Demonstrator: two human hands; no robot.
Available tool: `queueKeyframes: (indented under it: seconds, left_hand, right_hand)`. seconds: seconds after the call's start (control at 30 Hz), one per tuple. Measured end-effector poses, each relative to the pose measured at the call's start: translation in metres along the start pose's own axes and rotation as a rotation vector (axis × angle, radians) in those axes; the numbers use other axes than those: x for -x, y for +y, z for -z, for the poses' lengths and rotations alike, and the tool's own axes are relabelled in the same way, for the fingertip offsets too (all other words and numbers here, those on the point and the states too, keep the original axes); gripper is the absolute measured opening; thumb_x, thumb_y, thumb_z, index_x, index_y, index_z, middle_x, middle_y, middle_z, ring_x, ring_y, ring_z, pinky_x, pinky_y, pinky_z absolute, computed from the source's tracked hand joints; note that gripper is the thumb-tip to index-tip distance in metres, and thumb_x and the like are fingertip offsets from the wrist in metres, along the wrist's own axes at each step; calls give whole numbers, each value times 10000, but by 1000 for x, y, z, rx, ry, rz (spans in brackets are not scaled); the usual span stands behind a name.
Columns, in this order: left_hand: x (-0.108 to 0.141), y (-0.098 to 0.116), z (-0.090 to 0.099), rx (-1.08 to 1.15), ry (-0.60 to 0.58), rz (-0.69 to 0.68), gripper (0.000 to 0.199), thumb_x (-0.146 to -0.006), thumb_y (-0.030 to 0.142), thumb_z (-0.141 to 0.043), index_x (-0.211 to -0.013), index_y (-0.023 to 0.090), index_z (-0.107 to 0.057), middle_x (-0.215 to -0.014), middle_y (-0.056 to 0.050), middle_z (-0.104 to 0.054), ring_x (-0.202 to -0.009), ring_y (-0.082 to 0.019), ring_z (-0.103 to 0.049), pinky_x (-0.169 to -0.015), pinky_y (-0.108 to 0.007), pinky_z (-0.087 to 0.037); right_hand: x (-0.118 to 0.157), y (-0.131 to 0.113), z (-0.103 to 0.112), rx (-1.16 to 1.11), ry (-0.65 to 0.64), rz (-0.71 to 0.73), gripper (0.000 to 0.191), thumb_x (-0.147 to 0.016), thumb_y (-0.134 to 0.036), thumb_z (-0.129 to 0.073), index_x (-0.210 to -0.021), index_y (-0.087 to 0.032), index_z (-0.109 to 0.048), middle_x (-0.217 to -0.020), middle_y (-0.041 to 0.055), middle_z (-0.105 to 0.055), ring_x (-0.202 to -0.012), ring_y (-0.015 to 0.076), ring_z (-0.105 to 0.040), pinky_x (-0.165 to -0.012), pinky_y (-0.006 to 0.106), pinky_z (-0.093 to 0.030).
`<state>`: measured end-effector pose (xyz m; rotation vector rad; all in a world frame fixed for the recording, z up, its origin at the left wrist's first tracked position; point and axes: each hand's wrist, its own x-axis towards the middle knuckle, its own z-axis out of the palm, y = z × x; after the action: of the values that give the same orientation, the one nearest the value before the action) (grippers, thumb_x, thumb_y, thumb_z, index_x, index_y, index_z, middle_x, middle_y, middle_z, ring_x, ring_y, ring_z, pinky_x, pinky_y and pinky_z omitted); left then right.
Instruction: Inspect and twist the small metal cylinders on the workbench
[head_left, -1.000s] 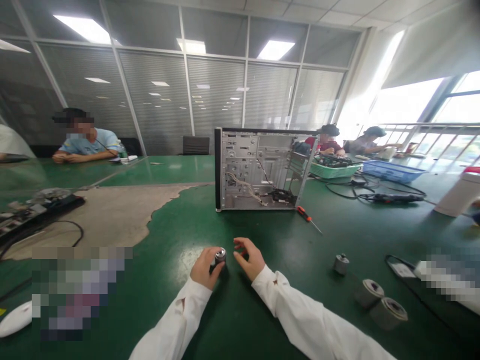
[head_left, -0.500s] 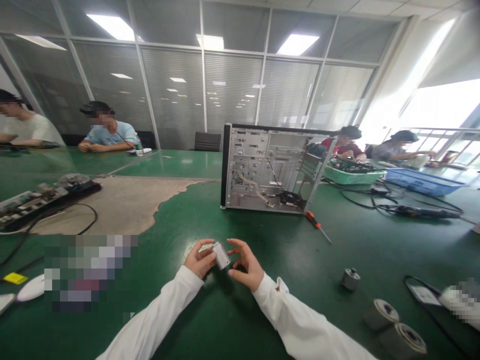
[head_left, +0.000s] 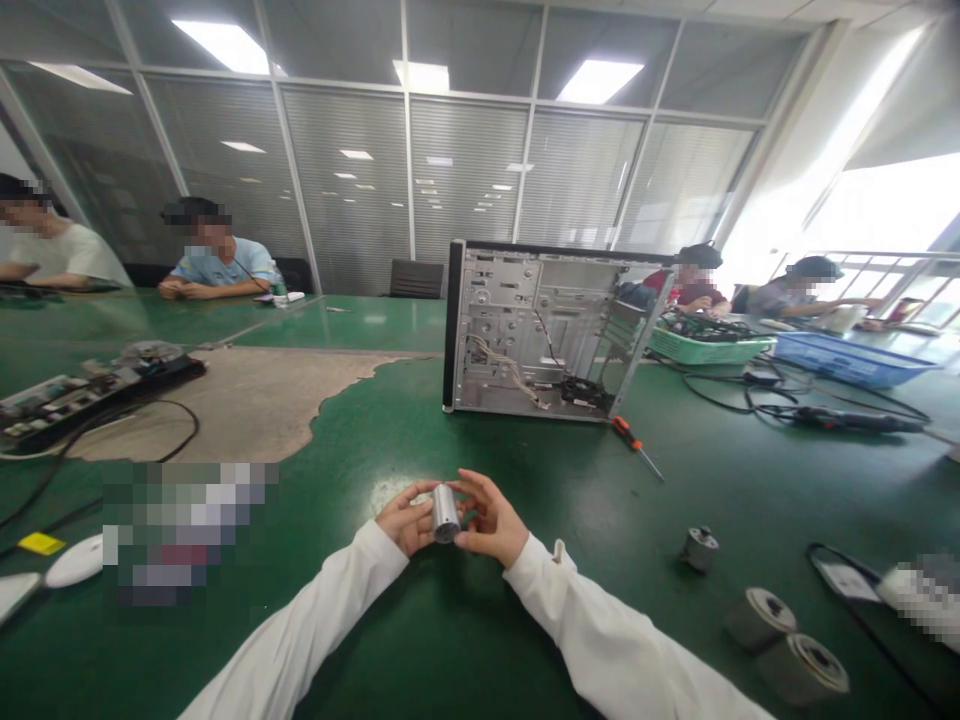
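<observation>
A small silver metal cylinder (head_left: 445, 514) is held above the green table (head_left: 360, 640), its round end tilted toward me. My left hand (head_left: 409, 518) grips it from the left, thumb and fingers against its side. On the other side, my right hand (head_left: 491, 520) curls its fingers round the cylinder's right edge, the thumb near its lower end. Beyond my hands stands an open computer case (head_left: 544, 330) with wires and a black fan inside. An orange-handled screwdriver (head_left: 628, 435) lies by its lower right corner.
Three metal cylindrical parts (head_left: 700, 549) stand at the right. Behind them are a power tool (head_left: 847, 418) with cables, a green basket (head_left: 709, 348) and a blue basket (head_left: 855, 362). Circuit boards (head_left: 97, 390) lie at the left. Several people sit across the table.
The cylinder has turned more upright, its end now facing me. My right hand has closed in from beside it to touch it. My left hand has shifted slightly right.
</observation>
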<state>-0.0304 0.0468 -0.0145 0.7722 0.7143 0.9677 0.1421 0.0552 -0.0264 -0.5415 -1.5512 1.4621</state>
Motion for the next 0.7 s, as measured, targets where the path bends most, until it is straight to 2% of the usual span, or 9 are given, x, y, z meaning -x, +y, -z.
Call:
queueKeyframes:
  seconds: [0.17,0.3,0.5,0.7]
  left_hand:
    - [-1,0,-2,5,20,21,420,-607,267,-657,-938,169,-417,-785,-81,-663,-750,-207,-628,-636,-292,-461]
    - [-1,-1,-6,-20,99,50,344,-626,293,-646,-868,171,-434,-696,-38,-655,-658,-184,-636,-605,-290,-469]
    - [-1,-1,-12,-77,185,62,276,-652,320,-621,-788,159,-443,-592,-8,-629,-519,-143,-618,-526,-247,-465]
    - [-2,-1,-11,-90,189,81,257,-668,311,-607,-776,154,-434,-595,-31,-638,-532,-169,-629,-493,-231,-456]
  right_hand:
    - [1,0,-3,-24,44,-15,726,-495,-233,-708,-1122,-293,-347,-1139,60,-445,-855,153,-495,-466,186,-391]
    - [0,3,-2,-106,83,-52,702,-479,-202,-719,-1091,-282,-385,-1037,47,-500,-898,162,-500,-539,211,-417]
    - [-1,9,0,-293,142,-189,621,-438,-153,-743,-995,-223,-476,-881,22,-566,-796,144,-553,-694,299,-428]
    - [1,-2,-6,-547,142,-273,570,-437,-125,-740,-956,-174,-510,-799,34,-606,-717,162,-580,-643,303,-431]
